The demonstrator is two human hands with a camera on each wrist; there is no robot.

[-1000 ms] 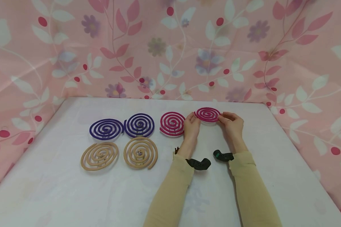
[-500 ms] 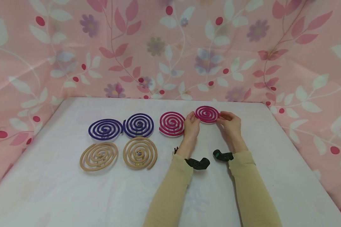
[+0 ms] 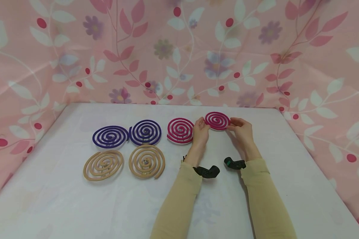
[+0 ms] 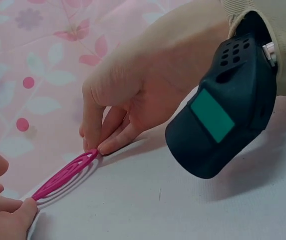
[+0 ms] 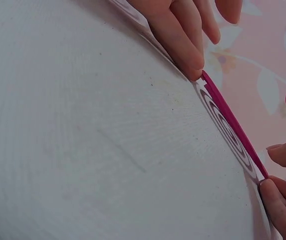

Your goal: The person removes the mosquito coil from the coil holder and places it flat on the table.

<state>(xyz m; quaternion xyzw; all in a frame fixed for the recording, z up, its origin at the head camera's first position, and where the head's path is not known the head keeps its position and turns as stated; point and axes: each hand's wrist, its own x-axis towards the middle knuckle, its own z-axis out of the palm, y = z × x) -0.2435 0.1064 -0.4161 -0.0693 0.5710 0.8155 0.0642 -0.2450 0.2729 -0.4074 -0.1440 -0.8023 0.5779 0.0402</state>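
Note:
A pink mosquito coil [image 3: 217, 120] is held by its rim between both hands, close over the white table. My left hand [image 3: 200, 135] pinches its left edge, and my right hand [image 3: 242, 132] pinches the right edge. Seen nearly edge-on in the left wrist view, the coil [image 4: 63, 176] slants between the two sets of fingertips. A spiral shadow lies beneath the coil [image 5: 236, 125] in the right wrist view. Just left of my left hand rests a second pink coil [image 3: 180, 130], its right side partly behind the hand.
Two dark blue coils [image 3: 145, 132] stand left of the pink ones. Two tan coils [image 3: 147, 161] sit in front of these. A small dark spiky object [image 3: 184, 158] is partly hidden by my left wrist. Floral cloth [image 3: 164, 76] rises behind the table [image 3: 77, 212].
The held pink coil has tilted a little so more of its face shows. My right hand has shifted slightly left; the other coils keep their places.

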